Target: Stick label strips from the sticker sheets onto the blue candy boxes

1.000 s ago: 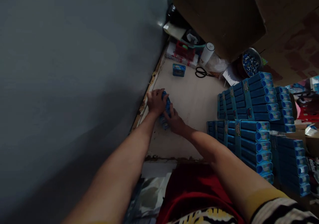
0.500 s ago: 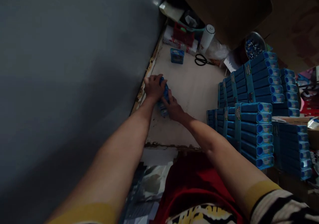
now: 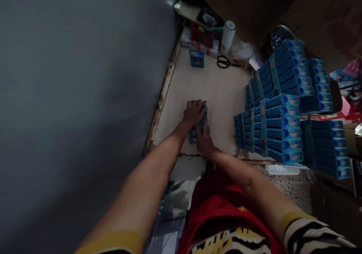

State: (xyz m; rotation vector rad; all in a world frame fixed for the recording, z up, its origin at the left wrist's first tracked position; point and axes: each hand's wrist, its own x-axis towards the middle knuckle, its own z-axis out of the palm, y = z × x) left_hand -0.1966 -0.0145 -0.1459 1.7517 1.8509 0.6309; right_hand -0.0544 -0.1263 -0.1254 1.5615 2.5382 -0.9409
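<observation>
Between my hands a small blue box (image 3: 192, 136) rests on the pale tabletop (image 3: 181, 84); my fingers cover much of it. My left hand (image 3: 193, 113) curls over its far end from the left and above. At its near right side, my right hand (image 3: 205, 142) presses in with thumb and fingers. A similar blue box (image 3: 197, 59) stands alone farther back on the tabletop. To the right rise stacks of blue boxes (image 3: 279, 127), bundled with blue printed bands that read in part "CARAMELO".
Black-handled scissors (image 3: 224, 62) lie at the back, near a white cylinder (image 3: 228, 37) and a clear plastic bag (image 3: 241, 50). A red tray (image 3: 202, 35) sits on a wrapped bundle. A grey wall (image 3: 85, 95) borders the left side. Large cardboard (image 3: 325, 24) stands back right.
Both hands and the blue box between them have moved right and nearer to my body. The view has shifted slightly. The lone blue box and the scissors stay in place.
</observation>
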